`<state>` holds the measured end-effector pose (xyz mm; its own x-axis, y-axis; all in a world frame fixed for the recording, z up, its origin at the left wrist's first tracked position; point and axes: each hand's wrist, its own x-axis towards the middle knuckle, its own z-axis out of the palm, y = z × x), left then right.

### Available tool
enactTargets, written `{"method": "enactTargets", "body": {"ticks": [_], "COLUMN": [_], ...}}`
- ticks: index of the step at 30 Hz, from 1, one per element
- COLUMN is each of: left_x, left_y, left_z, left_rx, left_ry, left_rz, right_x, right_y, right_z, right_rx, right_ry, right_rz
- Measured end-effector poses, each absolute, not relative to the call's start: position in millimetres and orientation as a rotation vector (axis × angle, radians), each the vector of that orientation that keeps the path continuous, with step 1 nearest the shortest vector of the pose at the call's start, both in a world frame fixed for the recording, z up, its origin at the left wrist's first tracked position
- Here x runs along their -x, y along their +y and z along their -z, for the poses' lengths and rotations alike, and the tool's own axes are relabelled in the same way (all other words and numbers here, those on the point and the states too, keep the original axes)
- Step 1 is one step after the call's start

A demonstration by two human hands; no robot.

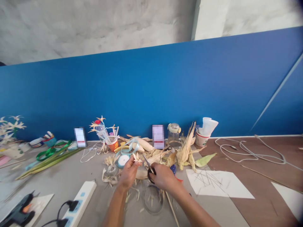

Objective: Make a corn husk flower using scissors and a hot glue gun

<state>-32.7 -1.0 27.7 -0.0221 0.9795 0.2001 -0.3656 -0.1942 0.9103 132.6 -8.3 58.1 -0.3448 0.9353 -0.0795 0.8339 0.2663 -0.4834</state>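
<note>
My left hand is closed on a small pale flower of dried corn husk, its pointed petals standing above the fingertips. In my right hand is a pair of scissors with black handles; the blades point up and left, close beside the flower. Whether the blades touch a petal I cannot tell. Dried corn husks lie heaped just behind both hands. A white ribbon spool sits left of the flower. Below the hands lies a round wire coil among husk scraps.
A white power strip and a black glue gun lie front left. Paper with thin wires is at right, near white cables. Behind stand a phone, a jar, and an orange cup holding husk flowers.
</note>
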Motion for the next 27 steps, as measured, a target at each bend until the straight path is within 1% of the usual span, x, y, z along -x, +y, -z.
{"method": "enactTargets", "body": {"ticks": [7, 17, 22, 27], "left_x": [27.3, 23.0, 26.9, 34.4], "left_y": [0.3, -4.4, -2.1, 0.9], "left_z": [-20.5, -30.6, -27.1, -27.5], "left_rx": [-1.069, -1.079, -0.964, -0.851], "left_ry": [0.780, 0.717, 0.625, 0.563], "left_rz": [-1.467, -1.468, -1.534, -1.617], "right_x": [-119.0, -112.7, -111.7, -112.5], "right_y": [-13.3, -14.5, -14.8, -12.6], "right_z": [-49.0, -43.4, -46.3, -45.2], "right_rx": [1.686, 1.716, 1.738, 1.718], "right_ry": [-2.344, -2.385, -2.437, -2.402], "right_rz": [-0.539, -0.422, -0.429, -0.367]}}
